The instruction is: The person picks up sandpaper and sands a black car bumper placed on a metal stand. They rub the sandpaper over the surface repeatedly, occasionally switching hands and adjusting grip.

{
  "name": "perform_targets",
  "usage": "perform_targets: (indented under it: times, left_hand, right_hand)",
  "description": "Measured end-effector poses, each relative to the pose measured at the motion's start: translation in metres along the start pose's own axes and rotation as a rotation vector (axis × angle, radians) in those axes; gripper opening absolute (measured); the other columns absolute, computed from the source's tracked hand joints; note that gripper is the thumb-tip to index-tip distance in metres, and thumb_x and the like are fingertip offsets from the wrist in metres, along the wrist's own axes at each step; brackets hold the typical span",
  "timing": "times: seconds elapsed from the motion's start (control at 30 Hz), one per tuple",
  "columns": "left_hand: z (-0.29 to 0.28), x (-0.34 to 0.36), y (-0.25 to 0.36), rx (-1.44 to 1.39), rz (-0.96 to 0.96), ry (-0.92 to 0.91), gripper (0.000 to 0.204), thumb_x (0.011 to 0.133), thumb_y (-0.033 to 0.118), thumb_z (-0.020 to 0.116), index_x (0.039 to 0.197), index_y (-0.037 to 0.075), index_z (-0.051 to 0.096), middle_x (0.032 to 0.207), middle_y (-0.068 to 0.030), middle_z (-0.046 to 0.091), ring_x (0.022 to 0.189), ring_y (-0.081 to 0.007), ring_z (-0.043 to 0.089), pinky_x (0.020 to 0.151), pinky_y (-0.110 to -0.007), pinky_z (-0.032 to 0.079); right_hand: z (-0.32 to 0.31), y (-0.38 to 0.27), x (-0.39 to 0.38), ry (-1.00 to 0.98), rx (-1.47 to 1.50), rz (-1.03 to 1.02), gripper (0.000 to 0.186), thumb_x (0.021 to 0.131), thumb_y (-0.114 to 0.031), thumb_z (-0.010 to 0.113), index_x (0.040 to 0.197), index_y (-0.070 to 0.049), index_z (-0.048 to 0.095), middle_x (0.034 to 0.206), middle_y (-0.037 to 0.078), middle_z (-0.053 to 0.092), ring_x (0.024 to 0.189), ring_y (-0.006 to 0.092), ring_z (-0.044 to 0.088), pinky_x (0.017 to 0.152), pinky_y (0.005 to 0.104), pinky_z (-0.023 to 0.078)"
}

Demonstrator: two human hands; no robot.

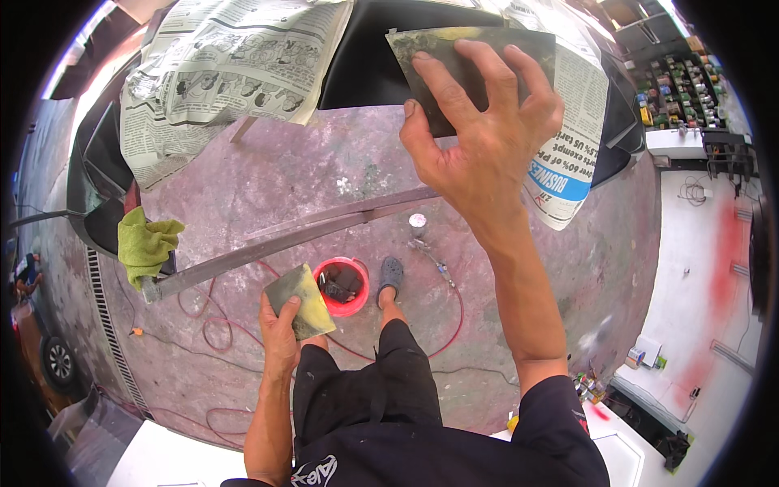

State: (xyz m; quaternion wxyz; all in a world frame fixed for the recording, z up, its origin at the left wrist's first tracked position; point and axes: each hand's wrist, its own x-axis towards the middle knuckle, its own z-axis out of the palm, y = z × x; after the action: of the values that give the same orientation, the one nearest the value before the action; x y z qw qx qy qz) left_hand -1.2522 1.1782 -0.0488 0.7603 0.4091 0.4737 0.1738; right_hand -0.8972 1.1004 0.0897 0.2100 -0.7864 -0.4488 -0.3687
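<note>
My right hand [491, 122] is spread over a dark, scuffed square sheet [519, 53] with a yellowish smudge, fingertips pressing it against the black panel [365, 40] at the top. My left hand [280, 325] holds a grey square pad [304, 312] with a yellow patch, low at centre left. Newspaper sheets [227, 57] cover parts of the panel on both sides. Below lies a red bucket [357, 300] with dark contents. A green cloth [146, 239] hangs on the left end of a metal bar [235, 256].
A spray gun [422, 247] with a red hose rests on the floor [454, 398]. A drain grate [114, 333] runs along the left. A person [28, 276] is near a vehicle at far left. Shelves of cans [677, 97] and white surfaces line the right.
</note>
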Motion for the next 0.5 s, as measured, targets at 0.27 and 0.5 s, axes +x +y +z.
perform_targets:
  times: [0.27,0.5]
  left_hand:
    - [0.0021,-0.0005,-0.0011,0.013,-0.004,0.011,0.035,0.100,0.001,0.063,0.135,0.003,0.062,0.122,-0.0071,0.072,0.109,-0.0164,0.069,0.098,-0.033,0.057]
    - [-0.0028,-0.0003,-0.0075,0.025,0.004,0.015,0.035,0.100,0.001,0.062,0.136,0.001,0.061,0.126,-0.0084,0.071,0.115,-0.0172,0.068,0.103,-0.034,0.054]
  right_hand:
    - [-0.0018,0.0006,0.0040,-0.007,-0.017,-0.001,0.043,0.078,-0.028,0.084,0.121,-0.031,0.081,0.136,-0.004,0.061,0.136,0.0311,0.045,0.108,0.0541,0.030]
    - [0.0015,0.0035,0.0036,0.028,0.034,-0.010,0.037,0.077,-0.030,0.082,0.114,-0.031,0.081,0.135,-0.003,0.060,0.137,0.0323,0.044,0.105,0.0699,0.028]
